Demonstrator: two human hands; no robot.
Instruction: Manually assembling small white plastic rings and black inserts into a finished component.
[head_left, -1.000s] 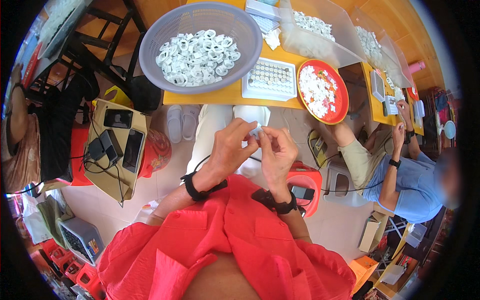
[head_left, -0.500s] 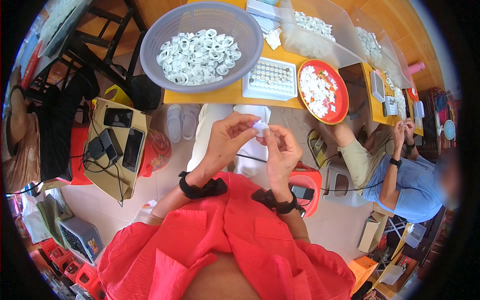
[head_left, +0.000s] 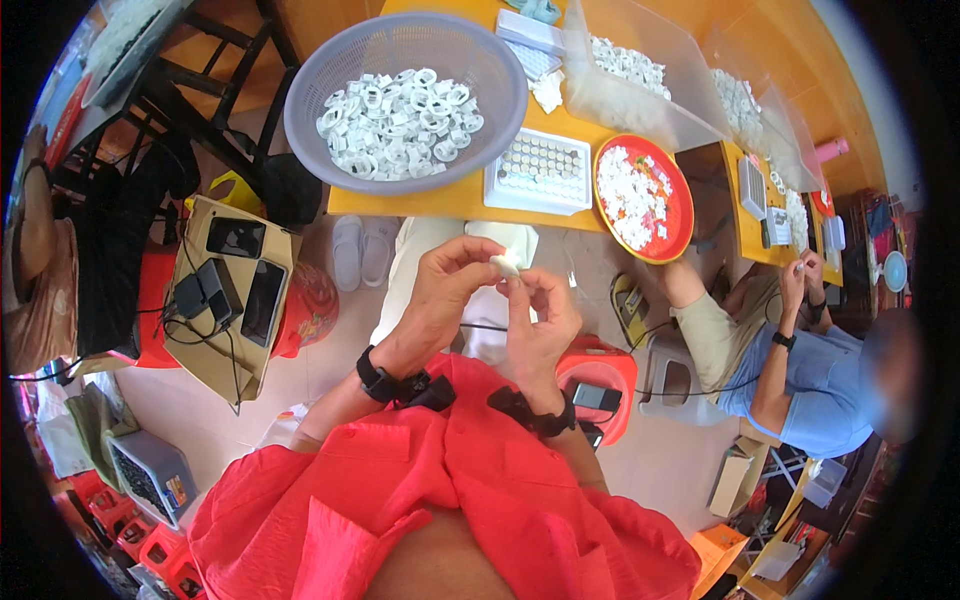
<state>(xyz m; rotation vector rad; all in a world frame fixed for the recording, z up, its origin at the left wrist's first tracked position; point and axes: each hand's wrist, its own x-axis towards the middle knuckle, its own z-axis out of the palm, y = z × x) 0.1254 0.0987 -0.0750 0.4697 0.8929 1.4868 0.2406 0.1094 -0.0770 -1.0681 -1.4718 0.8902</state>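
Over my lap, my left hand and my right hand meet at a small round white plastic part. Fingertips of both hands pinch it, covering some of its edge. Beyond them on the table, a grey perforated basket holds a heap of white ring-shaped plastic parts. To its right lies a white tray with rows of small round silvery pieces. Beside that, a red round tray with a yellow rim carries many small white pieces.
Clear plastic bins of white parts stand at the table's far right. A co-worker in a blue shirt sits to the right, hands at another table. On the left, a cardboard piece bears phones and cables. A red stool stands by my right arm.
Both hands have shifted slightly left, and the white part has tilted from face-on to nearly edge-on between my fingers. My right hand has also dropped a little.
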